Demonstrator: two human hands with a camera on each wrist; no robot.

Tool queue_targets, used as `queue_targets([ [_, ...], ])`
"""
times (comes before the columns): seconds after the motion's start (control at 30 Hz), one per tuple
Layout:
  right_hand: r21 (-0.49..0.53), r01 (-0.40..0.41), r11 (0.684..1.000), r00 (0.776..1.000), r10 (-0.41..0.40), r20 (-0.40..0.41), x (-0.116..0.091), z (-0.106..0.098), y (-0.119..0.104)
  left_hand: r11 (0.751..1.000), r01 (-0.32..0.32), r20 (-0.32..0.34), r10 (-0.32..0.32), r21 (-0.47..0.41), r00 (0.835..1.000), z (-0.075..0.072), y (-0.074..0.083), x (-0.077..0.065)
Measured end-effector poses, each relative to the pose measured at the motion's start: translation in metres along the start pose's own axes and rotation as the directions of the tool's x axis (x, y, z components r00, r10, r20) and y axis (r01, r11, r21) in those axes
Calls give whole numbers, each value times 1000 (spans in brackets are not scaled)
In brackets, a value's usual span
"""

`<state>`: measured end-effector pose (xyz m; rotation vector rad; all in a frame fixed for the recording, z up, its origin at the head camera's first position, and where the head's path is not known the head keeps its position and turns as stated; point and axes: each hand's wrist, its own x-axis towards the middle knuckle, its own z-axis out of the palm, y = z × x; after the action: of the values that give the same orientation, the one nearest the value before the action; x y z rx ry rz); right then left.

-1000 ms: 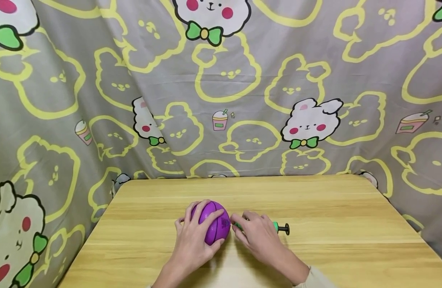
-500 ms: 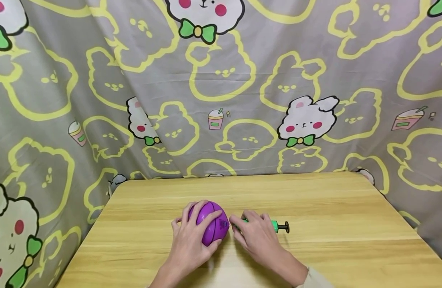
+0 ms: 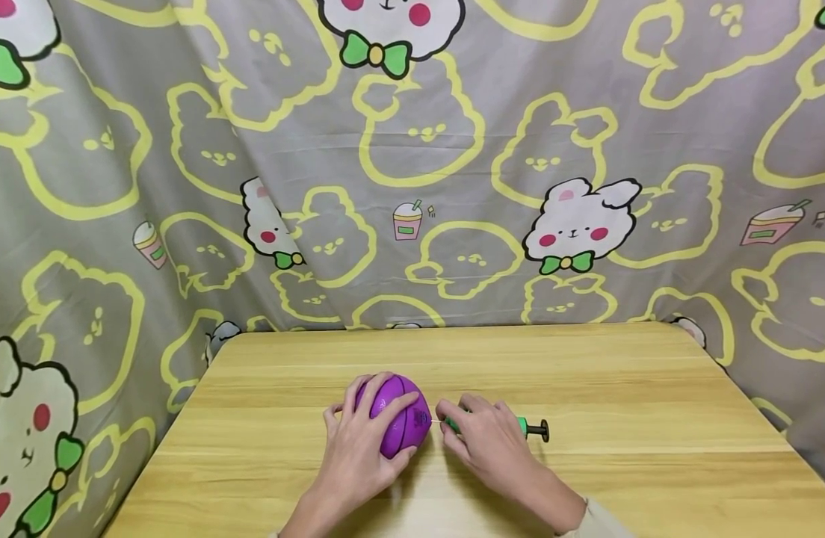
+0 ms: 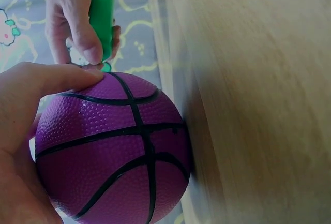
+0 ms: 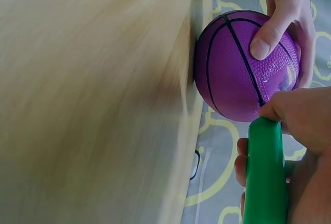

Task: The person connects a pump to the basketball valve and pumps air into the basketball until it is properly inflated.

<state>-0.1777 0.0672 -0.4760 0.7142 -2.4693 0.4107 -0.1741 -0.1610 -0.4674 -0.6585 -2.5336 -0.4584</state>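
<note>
My left hand grips a small purple basketball with black seams, fingers spread over its top and the thumb on the near side. The ball rests on the table. Just to its right, my right hand holds a green hand pump with a black plunger handle that points right. A thin pale needle spans the short gap between the fingertips and the ball's right side. How deep its tip sits is hidden. In the left wrist view the green pump stands beyond the ball.
A light wood-grain table lies beneath both hands. Behind it and along both sides hangs a grey curtain printed with yellow outlines and white rabbit heads.
My right hand and the pump have drawn slightly to the right, so more of the needle shows beside the ball. The left hand keeps its grip; the head view has shifted a little.
</note>
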Motion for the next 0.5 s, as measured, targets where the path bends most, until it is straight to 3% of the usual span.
queue_targets([
  [0.33, -6, -60, 998, 998, 61, 13, -10, -17, 18, 1000, 31, -1, -31, -1, 1000, -2, -8, 3],
  [0.5, 125, -76, 989, 995, 66, 79, -14, -22, 26, 999, 22, 21, -21, -34, 1000, -3, -9, 3],
])
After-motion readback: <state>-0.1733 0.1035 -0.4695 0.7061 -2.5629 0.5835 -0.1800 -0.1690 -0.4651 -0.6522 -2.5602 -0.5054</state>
